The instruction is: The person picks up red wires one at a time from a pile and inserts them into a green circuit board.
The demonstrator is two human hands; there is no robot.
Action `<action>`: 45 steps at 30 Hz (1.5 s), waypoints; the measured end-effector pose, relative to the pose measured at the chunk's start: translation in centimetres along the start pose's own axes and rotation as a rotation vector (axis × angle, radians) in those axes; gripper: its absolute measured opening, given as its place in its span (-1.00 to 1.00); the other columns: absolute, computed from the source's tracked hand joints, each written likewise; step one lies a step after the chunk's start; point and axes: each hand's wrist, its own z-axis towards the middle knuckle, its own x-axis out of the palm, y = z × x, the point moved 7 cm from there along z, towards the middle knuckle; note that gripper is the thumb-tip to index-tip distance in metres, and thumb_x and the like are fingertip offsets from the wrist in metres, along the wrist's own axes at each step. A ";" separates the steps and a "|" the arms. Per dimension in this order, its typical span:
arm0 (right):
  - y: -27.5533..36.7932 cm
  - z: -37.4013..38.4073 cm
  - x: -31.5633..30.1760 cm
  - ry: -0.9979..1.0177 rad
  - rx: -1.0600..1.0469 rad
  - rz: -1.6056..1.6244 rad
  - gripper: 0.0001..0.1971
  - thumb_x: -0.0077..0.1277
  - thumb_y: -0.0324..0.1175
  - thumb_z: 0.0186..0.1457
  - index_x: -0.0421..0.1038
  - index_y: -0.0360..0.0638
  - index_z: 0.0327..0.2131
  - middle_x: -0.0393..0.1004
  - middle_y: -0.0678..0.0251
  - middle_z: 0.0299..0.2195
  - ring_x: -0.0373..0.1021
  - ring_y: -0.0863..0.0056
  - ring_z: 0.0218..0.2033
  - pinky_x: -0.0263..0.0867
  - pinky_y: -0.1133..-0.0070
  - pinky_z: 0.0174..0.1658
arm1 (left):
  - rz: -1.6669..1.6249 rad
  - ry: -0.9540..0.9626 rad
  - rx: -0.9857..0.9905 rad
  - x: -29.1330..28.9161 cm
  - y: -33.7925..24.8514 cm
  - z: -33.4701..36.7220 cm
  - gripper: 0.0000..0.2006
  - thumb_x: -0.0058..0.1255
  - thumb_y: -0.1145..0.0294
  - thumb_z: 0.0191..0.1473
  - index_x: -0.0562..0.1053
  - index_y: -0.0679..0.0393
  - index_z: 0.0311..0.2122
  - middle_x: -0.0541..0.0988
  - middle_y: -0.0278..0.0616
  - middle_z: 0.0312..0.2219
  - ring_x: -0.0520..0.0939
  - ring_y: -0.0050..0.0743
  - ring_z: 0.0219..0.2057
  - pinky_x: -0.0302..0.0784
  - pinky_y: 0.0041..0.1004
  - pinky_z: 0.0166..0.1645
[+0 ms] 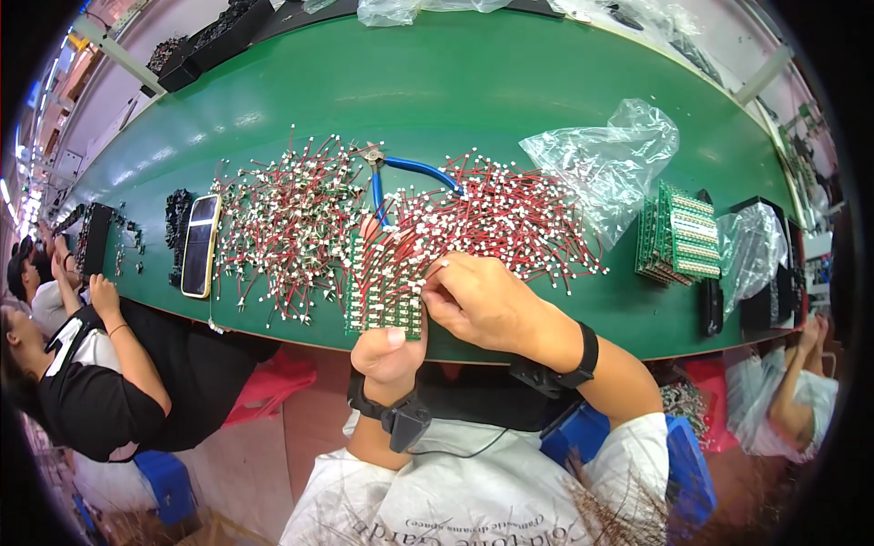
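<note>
A green circuit board panel (pixel 401 320) with rows of white connectors is gripped at its near edge by my left hand (pixel 382 357), the thumb lying on top. Red wires with white plugs stand up from the panel's upper part. My right hand (pixel 487 305) is closed in a pinch at the panel's right edge; whatever its fingertips hold is hidden. Beyond both hands lies a pile of red wire leads (pixel 519 218). A second pile of leads (pixel 287 227) spreads to the left. Blue-handled cutting pliers (pixel 421 166) rest between the piles, jaws pointing away.
Stacked green circuit boards (pixel 678 237) stand at right, beside a crumpled clear plastic bag (pixel 610 164) and a bagged black box (pixel 760 246). A phone (pixel 201 246) and black parts (pixel 177 227) lie left. Another person (pixel 109 382) sits at left; a further person (pixel 792 391) is at right.
</note>
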 end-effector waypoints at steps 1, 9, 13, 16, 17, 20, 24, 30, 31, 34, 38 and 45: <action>0.1 0.0 -0.1 0.001 0.002 -0.001 -0.81 0.09 -0.59 -0.05 0.36 -0.29 -0.30 0.40 0.15 -0.48 0.42 0.13 -0.50 0.36 0.35 -0.46 | -0.002 0.008 -0.018 -0.1 0.1 -0.1 -0.16 -0.04 0.33 -0.36 0.20 0.40 0.18 0.44 0.15 0.05 0.45 0.10 0.09 0.25 -0.11 0.28; 0.6 0.3 -0.3 0.031 -0.009 -0.069 -0.78 0.05 -0.56 -0.05 0.38 -0.25 -0.25 0.39 0.16 -0.39 0.42 0.08 -0.47 0.39 0.32 -0.45 | 0.038 -0.017 -0.015 -0.3 0.1 -0.2 -0.18 -0.03 0.35 -0.37 0.22 0.41 0.16 0.46 0.12 0.02 0.48 0.05 0.07 0.28 -0.15 0.26; 0.7 0.3 -0.2 0.085 0.038 -0.122 -0.80 0.06 -0.53 -0.04 0.39 -0.24 -0.26 0.41 0.18 -0.39 0.42 0.10 -0.49 0.40 0.32 -0.46 | 0.111 -0.095 -0.101 0.0 0.0 -0.8 -0.18 -0.04 0.36 -0.37 0.23 0.41 0.16 0.47 0.10 0.01 0.48 0.04 0.06 0.28 -0.18 0.26; 1.2 0.4 0.0 0.089 0.015 -0.199 -0.83 0.05 -0.42 -0.02 0.34 -0.25 -0.34 0.37 0.17 -0.45 0.42 0.12 -0.52 0.40 0.31 -0.49 | 0.120 -0.062 -0.110 -0.5 0.3 -0.9 -0.18 -0.04 0.38 -0.38 0.22 0.42 0.16 0.46 0.09 0.02 0.47 0.02 0.07 0.27 -0.19 0.27; 1.5 0.4 -0.1 0.073 0.011 -0.235 -0.84 0.05 -0.41 -0.02 0.35 -0.25 -0.36 0.37 0.18 -0.45 0.44 0.14 -0.52 0.40 0.32 -0.50 | 0.112 -0.014 -0.090 -0.4 0.2 -0.8 -0.18 -0.04 0.39 -0.38 0.21 0.42 0.16 0.46 0.08 0.03 0.47 0.01 0.08 0.26 -0.19 0.27; 1.8 0.5 -0.1 0.088 0.027 -0.294 -0.84 0.04 -0.39 -0.01 0.36 -0.26 -0.38 0.40 0.18 -0.44 0.46 0.17 -0.50 0.41 0.33 -0.51 | 0.097 -0.007 -0.066 1.3 -0.1 -0.4 -0.18 -0.04 0.41 -0.38 0.20 0.42 0.17 0.45 0.07 0.04 0.46 -0.01 0.09 0.26 -0.19 0.27; 1.7 0.3 0.2 0.109 0.063 -0.327 -0.84 0.12 -0.44 -0.08 0.37 -0.19 -0.39 0.39 0.22 -0.49 0.42 0.19 -0.54 0.39 0.35 -0.53 | 0.116 0.007 -0.081 1.3 0.2 -0.6 -0.17 -0.04 0.42 -0.38 0.19 0.42 0.18 0.45 0.05 0.03 0.46 -0.04 0.08 0.27 -0.22 0.25; 2.2 -0.1 0.5 0.149 -0.034 -0.411 -0.86 0.11 -0.45 -0.09 0.38 -0.18 -0.40 0.39 0.23 -0.50 0.42 0.23 -0.52 0.39 0.36 -0.53 | 0.174 0.013 -0.105 2.2 0.4 -0.8 -0.15 -0.02 0.44 -0.40 0.20 0.37 0.19 0.46 0.01 0.01 0.46 -0.08 0.07 0.27 -0.24 0.24; 2.3 0.0 0.4 0.150 -0.037 -0.410 -0.86 0.11 -0.45 -0.09 0.38 -0.18 -0.40 0.39 0.23 -0.50 0.42 0.23 -0.52 0.39 0.36 -0.53 | 0.158 0.005 -0.124 1.7 0.4 -0.9 -0.14 -0.01 0.45 -0.41 0.19 0.36 0.20 0.46 0.01 0.02 0.45 -0.08 0.08 0.26 -0.24 0.25; 2.3 0.4 -0.5 0.075 -0.036 -0.312 -0.83 0.11 -0.50 -0.13 0.39 -0.20 -0.38 0.38 0.22 -0.47 0.41 0.24 -0.50 0.39 0.38 -0.51 | 0.027 -0.028 -0.084 1.7 -0.2 -0.4 -0.11 -0.01 0.46 -0.45 0.18 0.36 0.21 0.44 0.01 0.04 0.44 -0.07 0.09 0.26 -0.24 0.25; 2.5 0.4 -0.5 0.018 -0.078 -0.286 -0.78 0.08 -0.58 -0.17 0.39 -0.23 -0.34 0.37 0.20 -0.45 0.40 0.22 -0.50 0.38 0.38 -0.48 | -0.005 -0.025 -0.084 1.6 -0.5 -0.4 -0.08 -0.01 0.46 -0.48 0.16 0.36 0.22 0.43 0.01 0.06 0.43 -0.05 0.11 0.23 -0.24 0.28; 2.3 0.6 0.2 -0.045 -0.135 -0.261 -0.82 0.08 -0.58 -0.15 0.38 -0.24 -0.37 0.34 0.23 -0.48 0.40 0.26 -0.51 0.37 0.42 -0.51 | -0.029 0.004 -0.140 0.0 -0.5 -0.7 -0.07 -0.02 0.41 -0.49 0.17 0.34 0.22 0.42 0.04 0.07 0.42 -0.02 0.13 0.18 -0.23 0.32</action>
